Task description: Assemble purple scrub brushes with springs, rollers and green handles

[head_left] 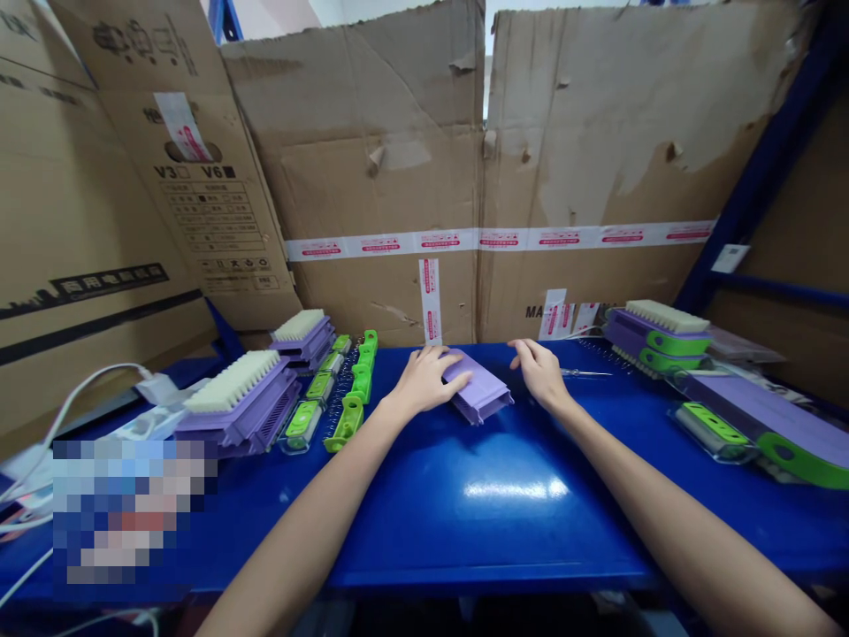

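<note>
A purple plastic housing [483,382], hollow at its near end, lies aslant on the blue table. My left hand [428,376] grips it from the left, thumb on its top and fingers over the far edge. Just right of the housing, apart from it, is my right hand [539,370]. Its fingers are half bent with a gap at the tips, and I see nothing between them. Behind that wrist lies a thin metal pointed tool [587,373]. The housing's far end is partly covered by my left fingers.
Left stand purple parts topped with cream bristle blocks [233,380], green-topped clear pieces [303,423] and bright green brackets [345,423]. Right are stacked purple-green brushes [656,332], a long purple part [773,407] and a green-topped piece [716,426]. Cardboard [371,177] walls the back; white cables [72,389] run left.
</note>
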Demonstrator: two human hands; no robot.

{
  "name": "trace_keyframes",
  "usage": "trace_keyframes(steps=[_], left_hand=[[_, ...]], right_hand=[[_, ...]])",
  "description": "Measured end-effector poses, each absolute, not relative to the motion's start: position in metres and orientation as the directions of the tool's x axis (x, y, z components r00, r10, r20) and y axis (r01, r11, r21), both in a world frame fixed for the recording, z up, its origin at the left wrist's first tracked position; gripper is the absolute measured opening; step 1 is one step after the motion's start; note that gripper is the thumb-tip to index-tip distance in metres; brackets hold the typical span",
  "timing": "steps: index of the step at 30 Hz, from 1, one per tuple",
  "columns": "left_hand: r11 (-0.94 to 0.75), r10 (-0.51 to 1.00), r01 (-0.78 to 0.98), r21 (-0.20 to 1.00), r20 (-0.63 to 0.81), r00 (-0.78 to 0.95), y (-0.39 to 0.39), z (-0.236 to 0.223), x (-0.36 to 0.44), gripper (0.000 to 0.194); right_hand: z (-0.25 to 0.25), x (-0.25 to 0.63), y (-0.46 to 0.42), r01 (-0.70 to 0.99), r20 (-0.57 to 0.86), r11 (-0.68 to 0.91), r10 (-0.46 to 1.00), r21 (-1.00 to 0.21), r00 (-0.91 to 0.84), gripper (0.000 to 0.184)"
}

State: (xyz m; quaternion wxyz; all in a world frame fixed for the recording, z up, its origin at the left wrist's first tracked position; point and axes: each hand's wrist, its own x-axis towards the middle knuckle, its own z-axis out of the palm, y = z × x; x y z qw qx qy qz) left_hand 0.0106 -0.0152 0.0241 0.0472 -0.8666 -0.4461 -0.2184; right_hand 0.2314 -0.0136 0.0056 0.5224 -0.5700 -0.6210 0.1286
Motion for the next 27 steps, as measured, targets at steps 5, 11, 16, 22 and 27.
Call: trace_keyframes(steps=[5, 11, 16, 22, 27], left_hand=[[-0.508, 0.766, 0.861, 0.042, 0.479, 0.428, -0.013, 0.019, 0.013, 0.060], [-0.570, 0.728, 0.821, 0.036, 0.486, 0.484, -0.005, 0.011, 0.004, 0.080], [-0.501, 0.769, 0.864, 0.044, 0.480, 0.422, -0.002, 0.009, 0.000, 0.077], [-0.473, 0.802, 0.876, 0.098, 0.461, 0.381, -0.001, 0.012, -0.002, 0.077], [-0.510, 0.796, 0.847, 0.152, 0.458, 0.396, -0.001, 0.014, -0.004, 0.084]], right_hand=[[0.006, 0.231, -0.015, 0.600, 0.469, 0.301, 0.872, -0.741, 0.141, 0.046], [0.014, 0.244, -0.014, 0.675, 0.440, 0.189, 0.870, -0.713, 0.222, 0.042], [0.028, 0.265, -0.028, 0.781, 0.380, 0.114, 0.910, -0.614, 0.166, 0.039], [0.025, 0.312, -0.078, 0.944, 0.526, 0.055, 0.840, -0.324, 0.131, 0.040], [0.021, 0.324, -0.087, 0.923, 0.463, 0.100, 0.882, -0.372, 0.091, 0.039]])
